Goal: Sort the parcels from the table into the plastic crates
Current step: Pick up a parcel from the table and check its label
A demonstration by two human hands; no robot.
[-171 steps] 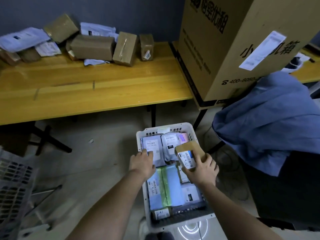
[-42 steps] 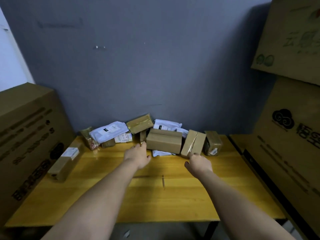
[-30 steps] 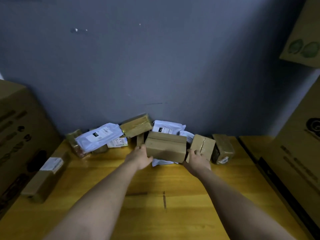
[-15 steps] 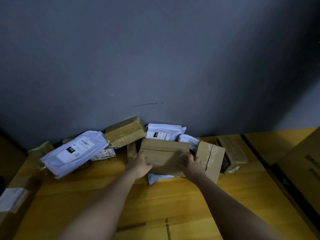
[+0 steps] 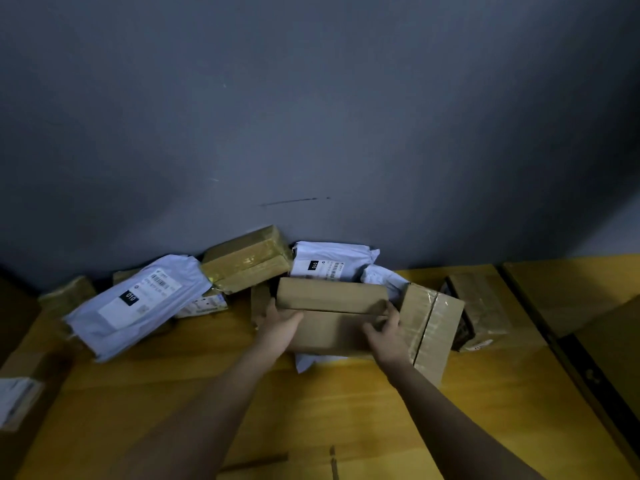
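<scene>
I see a yellow wooden surface [image 5: 346, 410] set against a dull grey-blue wall [image 5: 311, 116], dimly lit. My left hand [image 5: 277, 327] and right hand [image 5: 388, 332] each have a grip curled round one end of a plain brown box [image 5: 332, 317] in the middle of the pile, by the wall. Just right of it stands a taped carton [image 5: 433, 323], touching my right hand. A white mailer bag [image 5: 138, 303] lies to the left, a taped brown parcel [image 5: 247, 258] behind, another white bag [image 5: 332, 261] at the wall.
</scene>
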